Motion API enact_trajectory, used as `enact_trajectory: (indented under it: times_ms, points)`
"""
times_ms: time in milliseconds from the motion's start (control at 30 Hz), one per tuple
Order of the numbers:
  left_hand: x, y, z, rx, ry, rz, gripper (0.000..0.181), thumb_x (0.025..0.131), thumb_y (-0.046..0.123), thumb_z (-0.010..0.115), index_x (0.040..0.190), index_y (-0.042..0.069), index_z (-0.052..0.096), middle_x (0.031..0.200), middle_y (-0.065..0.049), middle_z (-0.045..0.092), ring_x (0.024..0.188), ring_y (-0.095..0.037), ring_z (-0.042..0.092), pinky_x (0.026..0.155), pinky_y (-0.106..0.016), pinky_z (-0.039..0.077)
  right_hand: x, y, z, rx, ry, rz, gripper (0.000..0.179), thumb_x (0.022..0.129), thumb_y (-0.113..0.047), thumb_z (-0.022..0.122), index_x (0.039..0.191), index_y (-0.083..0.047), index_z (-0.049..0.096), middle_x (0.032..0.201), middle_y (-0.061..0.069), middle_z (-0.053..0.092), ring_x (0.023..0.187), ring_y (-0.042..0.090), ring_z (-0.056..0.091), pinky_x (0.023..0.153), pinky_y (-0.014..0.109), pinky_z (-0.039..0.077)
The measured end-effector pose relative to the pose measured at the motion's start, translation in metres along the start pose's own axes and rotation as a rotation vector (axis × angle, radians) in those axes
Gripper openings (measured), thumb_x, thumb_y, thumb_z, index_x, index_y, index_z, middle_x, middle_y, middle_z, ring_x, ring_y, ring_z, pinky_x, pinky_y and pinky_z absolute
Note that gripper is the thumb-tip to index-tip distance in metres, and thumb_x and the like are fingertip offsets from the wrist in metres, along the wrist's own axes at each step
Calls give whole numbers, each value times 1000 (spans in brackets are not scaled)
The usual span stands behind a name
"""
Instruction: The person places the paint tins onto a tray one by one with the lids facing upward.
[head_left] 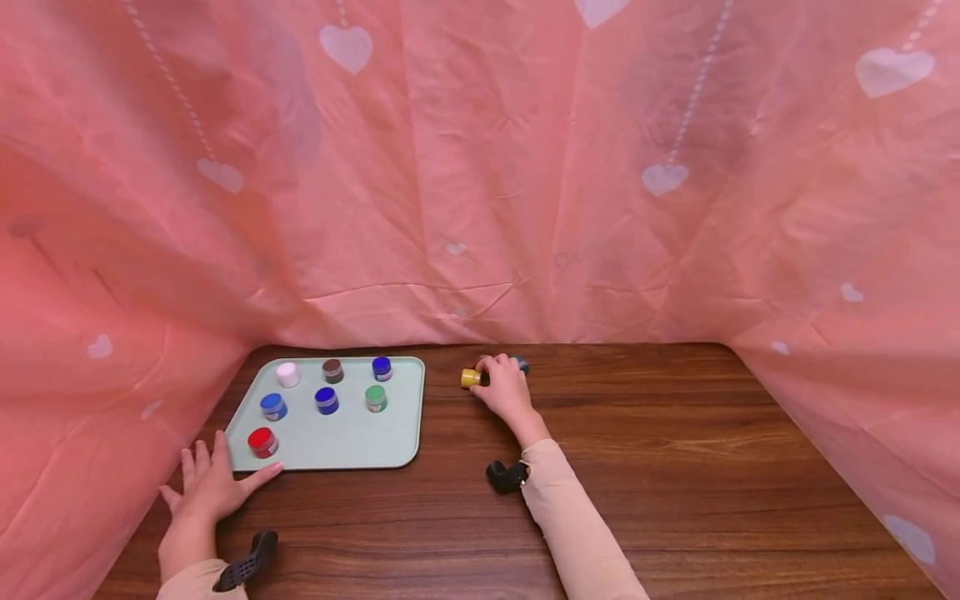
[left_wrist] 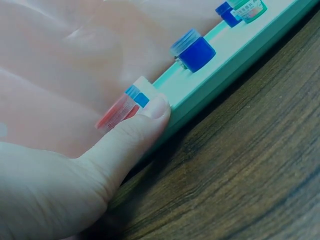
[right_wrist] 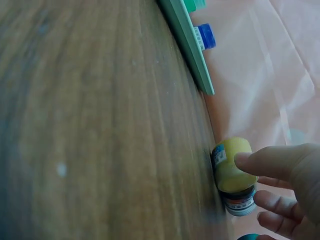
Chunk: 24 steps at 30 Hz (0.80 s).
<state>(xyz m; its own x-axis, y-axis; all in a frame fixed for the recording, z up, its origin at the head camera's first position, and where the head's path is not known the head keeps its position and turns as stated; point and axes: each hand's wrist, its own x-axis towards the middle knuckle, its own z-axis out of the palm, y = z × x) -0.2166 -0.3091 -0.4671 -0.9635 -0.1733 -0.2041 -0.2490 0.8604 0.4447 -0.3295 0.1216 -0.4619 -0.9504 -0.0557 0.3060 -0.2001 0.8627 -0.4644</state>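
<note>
My right hand (head_left: 506, 387) is at the back middle of the table, thumb and curled fingers at a small yellow paint jar (head_left: 471, 378). In the right wrist view the thumb lies on the yellow jar (right_wrist: 232, 162), and a dark paint jar (right_wrist: 240, 201) shows right behind it. A teal-blue jar (head_left: 521, 364) peeks out beyond the fingers. My left hand (head_left: 212, 487) spreads its fingers at the near left corner of a pale green tray (head_left: 345, 446). Its thumb rests along the tray's edge, close to a red paint jar (head_left: 262, 442).
On the tray also stand a white jar (head_left: 288, 374), a brown jar (head_left: 333, 371), a green jar (head_left: 376, 398) and several blue jars (head_left: 326, 400). A pink curtain (head_left: 480, 208) closes off the back and sides of the wooden table (head_left: 675, 500).
</note>
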Motion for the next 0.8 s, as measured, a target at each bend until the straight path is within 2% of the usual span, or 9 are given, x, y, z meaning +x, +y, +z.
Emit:
enact_trajectory:
  times_ms: [167, 400, 600, 800]
  points:
    - [1, -1, 0, 9, 10, -1, 139, 73, 82, 57, 148, -11, -14, 146, -43, -22, 134, -56, -31, 98, -82, -15, 0, -2, -1, -2, -16, 36, 27, 80, -27, 80, 96, -11, 66, 100, 10, 61, 101, 30, 52, 89, 45, 45]
    - [1, -2, 1, 6, 3, 1, 138, 74, 81, 57, 147, -11, -15, 145, -44, -23, 133, -56, -32, 97, -82, -14, -1, -3, 1, -25, -66, 94, 34, 82, -40, 77, 95, -10, 67, 98, 8, 59, 94, 27, 51, 84, 43, 46]
    - [1, -1, 1, 8, 3, 3, 138, 74, 81, 57, 148, -10, -15, 145, -44, -23, 134, -56, -32, 97, -82, -15, -3, -4, 1, -29, -66, 126, 39, 81, -48, 75, 89, -11, 65, 97, 8, 58, 93, 27, 51, 81, 42, 45]
    - [2, -3, 3, 4, -4, -5, 137, 74, 80, 58, 147, -10, -15, 145, -43, -23, 133, -56, -33, 97, -82, -15, -3, -5, 2, -67, -73, 138, 40, 83, -49, 72, 85, -9, 67, 96, 8, 59, 92, 27, 51, 79, 42, 47]
